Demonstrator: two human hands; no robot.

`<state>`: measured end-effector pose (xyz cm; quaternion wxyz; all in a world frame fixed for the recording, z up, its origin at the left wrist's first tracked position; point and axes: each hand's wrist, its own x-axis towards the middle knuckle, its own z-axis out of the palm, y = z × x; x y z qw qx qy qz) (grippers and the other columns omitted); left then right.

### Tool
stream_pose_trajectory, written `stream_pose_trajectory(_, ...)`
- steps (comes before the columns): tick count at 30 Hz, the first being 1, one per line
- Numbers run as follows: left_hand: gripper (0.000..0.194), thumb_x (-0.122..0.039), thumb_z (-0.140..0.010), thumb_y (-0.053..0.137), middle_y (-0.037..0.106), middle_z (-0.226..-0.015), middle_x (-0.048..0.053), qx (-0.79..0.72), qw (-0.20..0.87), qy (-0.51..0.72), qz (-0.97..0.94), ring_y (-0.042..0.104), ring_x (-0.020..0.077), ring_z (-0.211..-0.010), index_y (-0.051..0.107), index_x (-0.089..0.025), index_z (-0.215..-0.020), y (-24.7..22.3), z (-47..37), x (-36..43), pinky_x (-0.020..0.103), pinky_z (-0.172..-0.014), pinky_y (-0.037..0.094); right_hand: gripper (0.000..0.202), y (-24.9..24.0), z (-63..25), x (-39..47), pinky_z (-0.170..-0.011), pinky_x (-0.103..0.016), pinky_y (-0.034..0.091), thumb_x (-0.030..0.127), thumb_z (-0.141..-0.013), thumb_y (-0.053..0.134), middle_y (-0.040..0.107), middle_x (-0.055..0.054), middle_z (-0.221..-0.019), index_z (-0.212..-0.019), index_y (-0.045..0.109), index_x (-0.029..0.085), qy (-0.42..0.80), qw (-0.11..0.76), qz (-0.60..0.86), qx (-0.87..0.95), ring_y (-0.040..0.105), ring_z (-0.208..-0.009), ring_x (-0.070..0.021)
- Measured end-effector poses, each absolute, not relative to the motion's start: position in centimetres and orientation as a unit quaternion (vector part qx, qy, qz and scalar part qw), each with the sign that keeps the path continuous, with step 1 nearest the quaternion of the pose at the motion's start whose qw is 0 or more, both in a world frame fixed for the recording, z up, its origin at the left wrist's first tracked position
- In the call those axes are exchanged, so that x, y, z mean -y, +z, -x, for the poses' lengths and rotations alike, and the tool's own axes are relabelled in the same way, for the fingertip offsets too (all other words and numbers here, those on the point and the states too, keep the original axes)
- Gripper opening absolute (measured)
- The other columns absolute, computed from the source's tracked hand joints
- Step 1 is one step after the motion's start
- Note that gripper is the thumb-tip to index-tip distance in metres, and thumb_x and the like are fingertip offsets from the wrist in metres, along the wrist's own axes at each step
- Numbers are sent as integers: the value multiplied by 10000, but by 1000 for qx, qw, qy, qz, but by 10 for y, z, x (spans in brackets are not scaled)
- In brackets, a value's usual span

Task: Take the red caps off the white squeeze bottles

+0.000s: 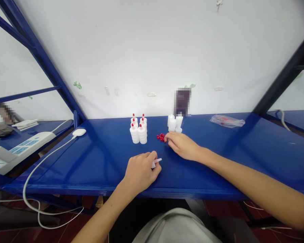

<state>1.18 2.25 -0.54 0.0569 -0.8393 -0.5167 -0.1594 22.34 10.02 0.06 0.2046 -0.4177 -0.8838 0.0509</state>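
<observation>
My left hand (142, 170) is closed around a white bottle whose pointed nozzle (157, 160) sticks out to the right, with no red cap on it. Fingers bent together, my right hand (181, 145) reaches the right edge of a small pile of red caps (161, 137); whether a cap is between the fingertips is hidden. Left of the pile, several white bottles (138, 133) stand upright in a block, with red caps on their nozzles. Behind my right hand are several white bottles (172, 124) without red caps.
A clear plastic bag (227, 120) with something red inside lies at the back right of the blue table (103, 162). A white oval device (79, 132) with a cable and a power strip (25, 148) are at the left.
</observation>
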Motion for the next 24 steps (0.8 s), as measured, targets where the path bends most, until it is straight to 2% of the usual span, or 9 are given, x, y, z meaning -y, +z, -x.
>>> stream_pose_trajectory(4, 61, -246, -875, 486, 678, -781, -22, 513, 23, -181, 839, 636, 171, -696, 538, -228, -848, -5, -11, -25, 279, -590, 346, 248, -2, -231, -111, -691, -286, 401, 212, -961, 363, 655, -40, -890, -1180, 474, 182, 83, 264, 451, 848, 595, -752, -179)
stream_pose_trajectory(6, 64, -252, -876, 496, 690, -806, -21, 510, 6, -190, 839, 642, 170, -710, 555, -229, -863, -6, -10, -25, 274, -613, 374, 220, -2, -232, -114, -670, -279, 401, 235, -952, 404, 660, -26, -865, -1153, 481, 186, 99, 274, 465, 836, 590, -714, -171)
stream_pose_trajectory(11, 110, -254, -865, 520, 711, -861, -6, 501, -16, -200, 842, 663, 174, -772, 614, -238, -919, -6, -10, -25, 265, -672, 424, 136, -2, -234, -119, -694, -273, 418, 278, -920, 518, 673, -30, -880, -947, 623, 197, 83, 260, 466, 841, 602, -750, -164)
stream_pose_trajectory(18, 98, -231, -820, 542, 712, -813, -11, 505, -16, -204, 839, 661, 176, -730, 633, -231, -857, -7, -11, -25, 270, -658, 431, 170, -4, -229, -120, -778, -287, 474, 206, -871, 572, 674, -79, -928, -934, 722, 156, 76, 276, 458, 842, 634, -809, -175)
stream_pose_trajectory(24, 107, -215, -807, 534, 711, -802, -13, 504, -26, -206, 839, 655, 174, -724, 631, -230, -849, -7, -10, -26, 270, -653, 420, 206, -2, -227, -117, -706, -262, 485, 116, -799, 571, 705, -28, -803, -966, 687, 151, 113, 281, 465, 832, 640, -702, -150)
